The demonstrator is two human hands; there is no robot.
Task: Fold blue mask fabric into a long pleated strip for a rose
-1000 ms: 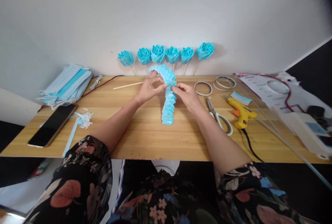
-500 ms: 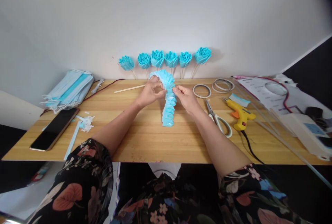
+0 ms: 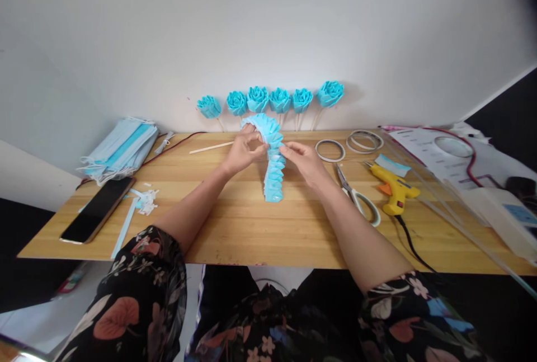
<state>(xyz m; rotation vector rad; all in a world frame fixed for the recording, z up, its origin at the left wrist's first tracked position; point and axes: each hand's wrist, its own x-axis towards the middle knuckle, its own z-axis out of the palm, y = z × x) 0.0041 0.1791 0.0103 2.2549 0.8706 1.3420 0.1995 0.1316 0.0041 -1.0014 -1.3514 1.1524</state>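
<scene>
Hardly anything moved since half a second ago: both hands stay on the pleated blue strip (image 3: 273, 177), and only the view has drifted a little. Left hand (image 3: 243, 152) has its grip pinched shut on the arched upper part of the strip, fingers curled over the fold. Right hand (image 3: 304, 160) has its grip pinched on the strip's right edge, just below the arch. The strip's upper end is lifted and curves over toward the left hand. Its lower end hangs down and rests on the table (image 3: 251, 227), mid-table between the forearms.

Six blue fabric roses (image 3: 271, 99) on sticks lean on the wall behind. A wooden stick (image 3: 211, 147) lies left of the left hand. A stack of face masks (image 3: 121, 149) is far left, with a phone (image 3: 98, 209) and white scraps (image 3: 146, 201) in front of it. Two tape rings (image 3: 330, 150), scissors (image 3: 356, 194) and a yellow glue gun (image 3: 394, 186) lie to the right of the right hand.
</scene>
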